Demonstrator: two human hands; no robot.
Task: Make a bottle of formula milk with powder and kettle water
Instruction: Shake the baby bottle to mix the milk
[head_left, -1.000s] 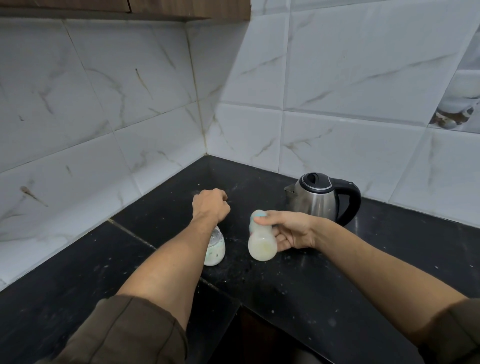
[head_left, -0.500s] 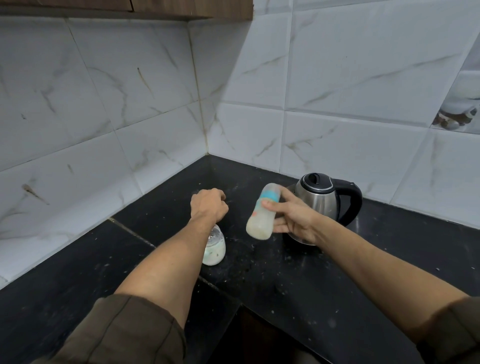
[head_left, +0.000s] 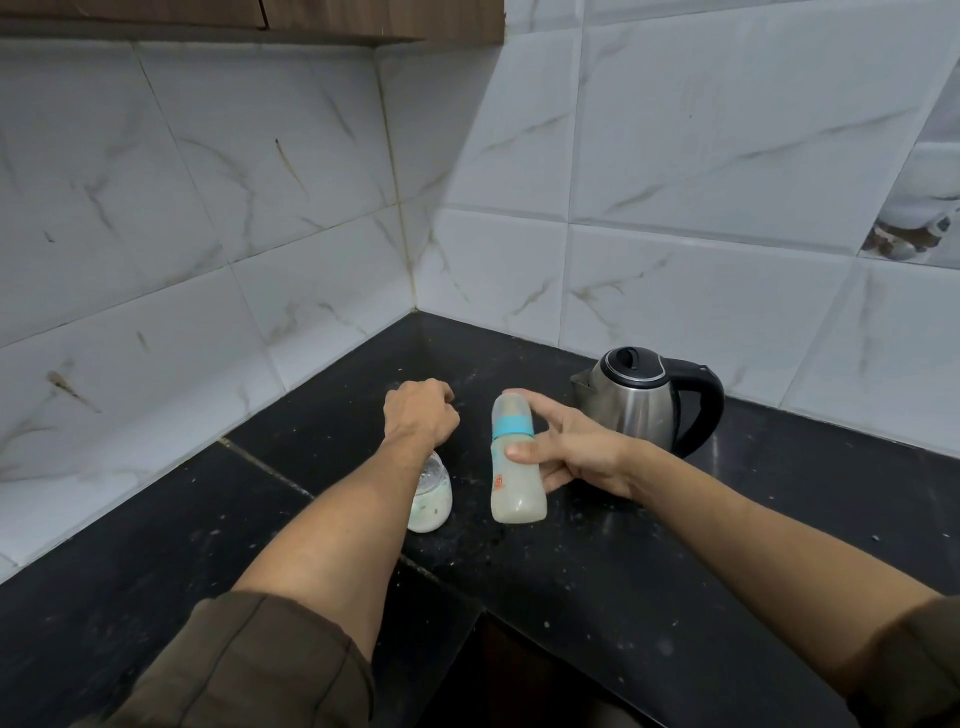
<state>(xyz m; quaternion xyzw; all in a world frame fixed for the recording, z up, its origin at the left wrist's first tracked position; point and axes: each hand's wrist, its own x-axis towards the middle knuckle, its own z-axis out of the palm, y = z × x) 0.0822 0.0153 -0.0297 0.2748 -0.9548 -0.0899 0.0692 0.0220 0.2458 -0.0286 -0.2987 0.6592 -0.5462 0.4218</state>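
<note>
Two hands occupy the centre of the frame above a black countertop (head_left: 649, 571). The right hand (head_left: 576, 452) grips a feeding bottle (head_left: 514, 462), thumb on the near face and fingers spread along the far side. The bottle's long axis runs almost vertically in the frame, leaning slightly, with the capped teat end toward the top and the base toward the bottom; a blue collar rings its upper part and pale milky liquid fills the body. Whether the base touches the counter cannot be told. The left hand (head_left: 420, 415) is curled into a loose fist, knuckles up; what it holds, if anything, is hidden. Below its wrist stands a small clear container (head_left: 430, 501) with whitish contents. A steel kettle (head_left: 636, 397), lid closed, handle to the right, stands right of centre, behind the right hand.
</note>
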